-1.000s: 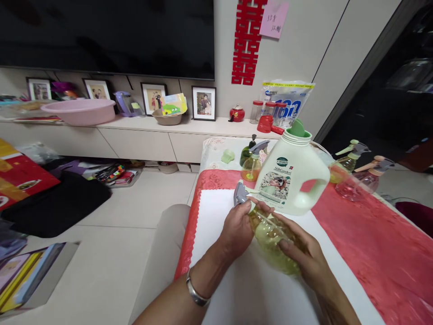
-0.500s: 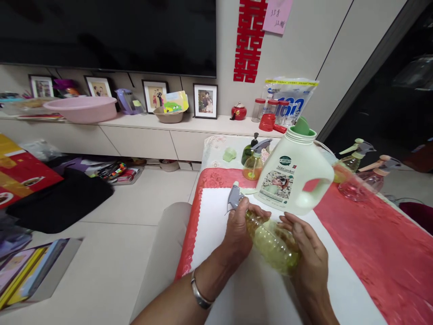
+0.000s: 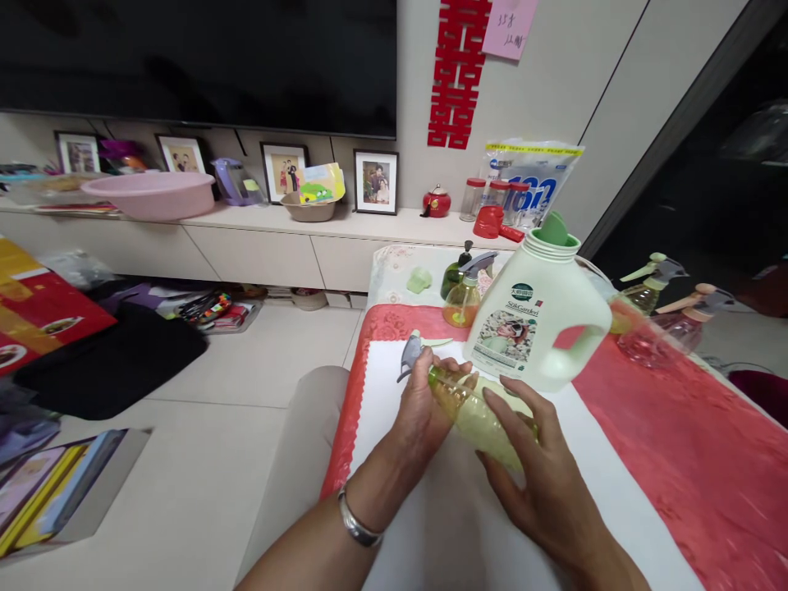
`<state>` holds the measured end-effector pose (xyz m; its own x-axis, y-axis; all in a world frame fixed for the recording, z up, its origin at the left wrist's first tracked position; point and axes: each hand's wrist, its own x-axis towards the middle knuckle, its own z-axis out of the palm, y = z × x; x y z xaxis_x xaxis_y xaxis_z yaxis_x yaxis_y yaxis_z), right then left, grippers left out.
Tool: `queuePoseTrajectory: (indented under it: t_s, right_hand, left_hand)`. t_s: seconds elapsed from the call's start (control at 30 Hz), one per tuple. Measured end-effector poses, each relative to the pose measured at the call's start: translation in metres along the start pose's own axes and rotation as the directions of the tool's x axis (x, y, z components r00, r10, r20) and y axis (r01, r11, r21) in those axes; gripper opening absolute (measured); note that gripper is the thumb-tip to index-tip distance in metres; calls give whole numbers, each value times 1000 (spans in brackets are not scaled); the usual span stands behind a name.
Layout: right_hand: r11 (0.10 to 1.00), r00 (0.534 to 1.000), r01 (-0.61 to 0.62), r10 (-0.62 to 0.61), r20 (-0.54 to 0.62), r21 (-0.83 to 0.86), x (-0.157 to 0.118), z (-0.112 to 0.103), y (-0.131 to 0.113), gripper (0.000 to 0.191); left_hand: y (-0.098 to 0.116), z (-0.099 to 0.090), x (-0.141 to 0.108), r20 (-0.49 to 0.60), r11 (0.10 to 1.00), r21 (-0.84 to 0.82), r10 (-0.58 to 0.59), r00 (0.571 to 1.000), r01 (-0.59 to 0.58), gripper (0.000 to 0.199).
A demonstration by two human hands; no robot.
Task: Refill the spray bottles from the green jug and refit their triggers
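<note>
Spray bottle held aslant between my two hands

At the far left, a red-and-yellow box lies by a black bag, and a pink basin sits on the long white cabinet. Next comes a grey seat, beside the desk, which has a red cover and a white sheet on top.

My left grip, with a silver bangle at the wrist, is closed around the neck of the yellow-green spray bottle. I have that bottle tilted over the white sheet, its grey trigger head to the left and its wide end to the right. Behind it stand a dark green pump bottle and an amber spray bottle. My right grip curves its fingers about the wide end; how firmly they close, I cannot tell.

Just beyond my hands the pale green jug stands upright, a green piece showing in its mouth. Right of it are a yellowish spray bottle and, nearer, a pink spray bottle.
</note>
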<state>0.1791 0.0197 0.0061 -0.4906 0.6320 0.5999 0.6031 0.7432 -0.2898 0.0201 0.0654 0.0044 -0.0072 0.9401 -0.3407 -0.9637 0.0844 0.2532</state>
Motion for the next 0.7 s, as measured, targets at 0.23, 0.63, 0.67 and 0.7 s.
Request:
queuePoseTrajectory:
  t_s: [0.23, 0.63, 0.67, 0.7]
  right_hand:
    - [303, 644, -685, 677, 356, 663, -5, -3, -11, 79]
    - [868, 894, -448, 426, 142, 215, -13, -2, 6, 79]
    - [788, 844, -536, 502, 187, 304, -12, -5, 5, 83]
    - [662, 776, -628, 572, 265, 410, -12, -7, 4, 89]
  left_hand:
    - [-6, -4, -6, 175, 985, 158, 46, 983, -74, 34]
    - [-2, -7, 6, 48, 990, 88, 110, 993, -114, 34]
    - [-2, -7, 5, 82, 990, 99, 94, 992, -102, 34]
    - [-3, -7, 3, 120, 989, 116, 79, 990, -93, 34]
